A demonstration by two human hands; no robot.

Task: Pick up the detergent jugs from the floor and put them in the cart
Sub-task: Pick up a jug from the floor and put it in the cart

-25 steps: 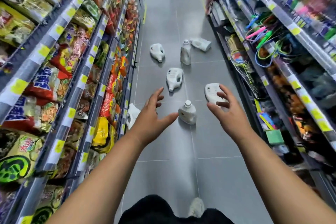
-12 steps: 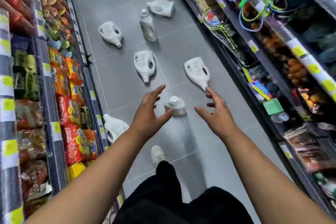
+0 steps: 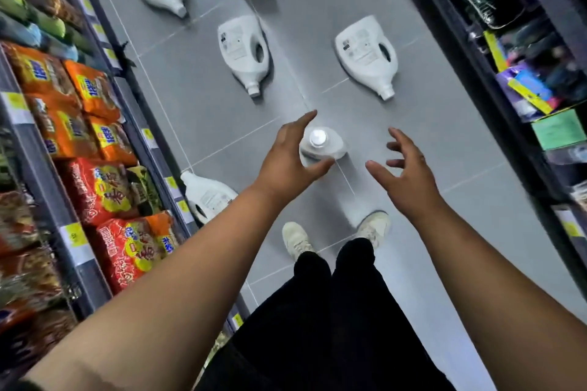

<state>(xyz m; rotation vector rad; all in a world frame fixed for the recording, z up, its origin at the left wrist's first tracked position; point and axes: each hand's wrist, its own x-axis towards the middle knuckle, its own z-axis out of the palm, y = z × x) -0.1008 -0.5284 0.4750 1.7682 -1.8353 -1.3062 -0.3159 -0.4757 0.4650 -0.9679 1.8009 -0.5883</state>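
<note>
On the grey tiled floor (image 3: 203, 117), just ahead of the person's shoes (image 3: 295, 240): the upright detergent jug (image 3: 330, 149), seen almost straight down, white cap (image 3: 318, 137) facing the camera, long axis vertical. The left hand (image 3: 287, 159) is the nearer. Its fingers are spread, the forefinger (image 3: 305, 119) passing the jug's far side and the thumb (image 3: 320, 165) its near side, so the jug sits in the crook between them; whether skin meets plastic cannot be told. The right hand (image 3: 411, 174), fingers likewise apart and holding nothing, lies to the jug's right across a gap of bare floor. Beyond the upright jug two lying jugs (image 3: 244, 51) (image 3: 365, 54) point their necks towards it; a third lying jug (image 3: 206, 197) rests to its near left. No cart is in view. Likely next: the left hand closes on the neck from above.
</note>
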